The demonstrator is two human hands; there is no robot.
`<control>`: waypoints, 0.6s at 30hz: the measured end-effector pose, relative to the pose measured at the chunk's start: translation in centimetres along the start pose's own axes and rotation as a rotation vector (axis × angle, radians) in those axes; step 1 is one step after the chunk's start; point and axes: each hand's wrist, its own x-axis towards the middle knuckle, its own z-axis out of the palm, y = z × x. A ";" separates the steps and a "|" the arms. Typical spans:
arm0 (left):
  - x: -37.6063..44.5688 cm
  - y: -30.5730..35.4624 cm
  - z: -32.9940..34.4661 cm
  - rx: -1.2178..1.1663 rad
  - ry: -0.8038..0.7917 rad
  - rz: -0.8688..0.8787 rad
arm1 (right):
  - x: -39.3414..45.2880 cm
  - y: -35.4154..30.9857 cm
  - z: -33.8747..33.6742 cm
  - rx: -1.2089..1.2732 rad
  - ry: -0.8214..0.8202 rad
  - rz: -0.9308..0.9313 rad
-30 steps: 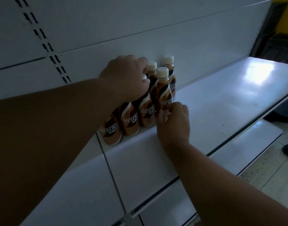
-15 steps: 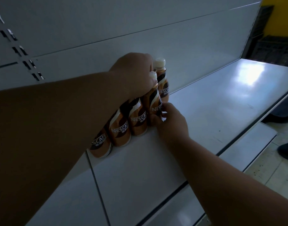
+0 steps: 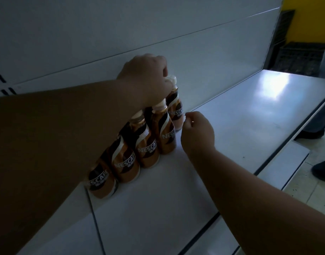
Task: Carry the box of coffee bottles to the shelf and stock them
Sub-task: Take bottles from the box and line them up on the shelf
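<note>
A single head-worn wide-angle camera looked forward and down from close range, angled rightward along a white shelf (image 3: 250, 115) toward its back panel (image 3: 158, 24). Both forearms reached in from the lower edge. No second view overlapped it.

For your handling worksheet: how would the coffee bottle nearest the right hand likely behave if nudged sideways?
The coffee bottle stands tall and narrow, so it would probably tip rather than slide. Its round body suggests it would roll once down. The smooth shelf offers little grip, so a low push may just slide it.
</note>
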 end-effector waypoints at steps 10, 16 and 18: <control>5.2 0.2 1.7 0.080 -0.185 0.015 | 4.0 1.1 2.6 -0.085 0.017 -0.052; 6.0 0.4 1.9 0.151 -0.174 0.096 | 4.4 2.4 1.9 0.009 -0.061 -0.042; 6.0 0.3 2.0 0.130 -0.186 0.113 | 4.3 2.3 1.9 0.020 -0.092 -0.042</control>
